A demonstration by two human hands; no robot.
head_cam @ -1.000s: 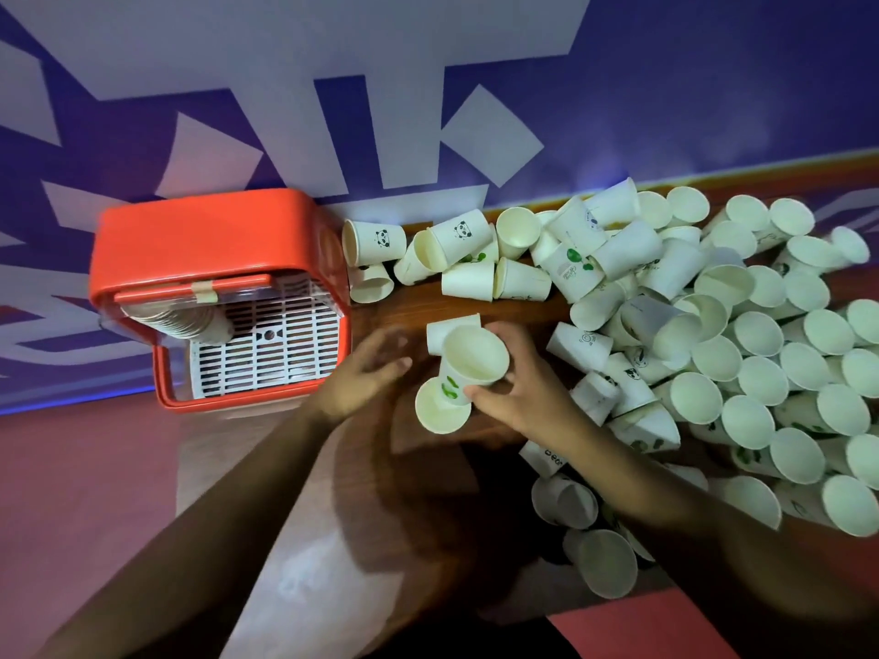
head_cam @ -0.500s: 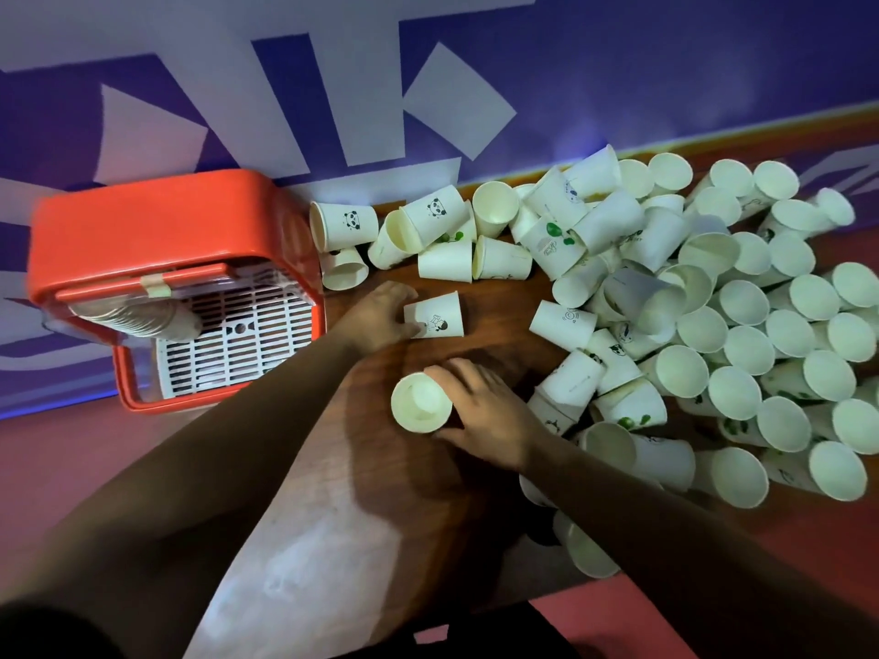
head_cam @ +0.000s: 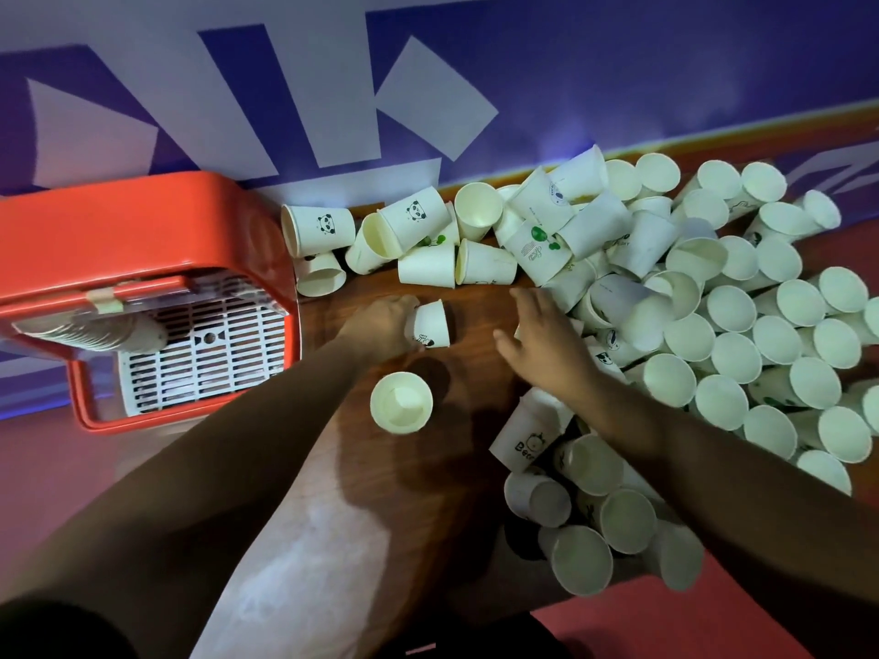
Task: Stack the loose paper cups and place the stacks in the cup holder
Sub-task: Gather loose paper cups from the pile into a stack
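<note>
My left hand (head_cam: pixel 383 321) grips a white paper cup (head_cam: pixel 430 324) that lies on its side on the brown table (head_cam: pixel 480 302). A short upright stack of nested cups (head_cam: pixel 402 402) stands alone just in front of it, touched by neither hand. My right hand (head_cam: pixel 544 342) hovers with fingers spread at the edge of a big heap of loose cups (head_cam: pixel 742 335) on the right and holds nothing. The red cup holder (head_cam: pixel 138 221) with a white grille sits at the left, and a stack of cups (head_cam: pixel 95 330) lies on its side inside it.
More cups lie tipped along the wall behind the hands (head_cam: pixel 428 240) and near the table's front edge (head_cam: pixel 585 530). A purple and white wall (head_cam: pixel 428 88) runs along the back. The floor (head_cam: pixel 47 468) at the left is reddish.
My right hand has let go of the upright stack and moved right toward the heap. My left hand has closed around the lying cup.
</note>
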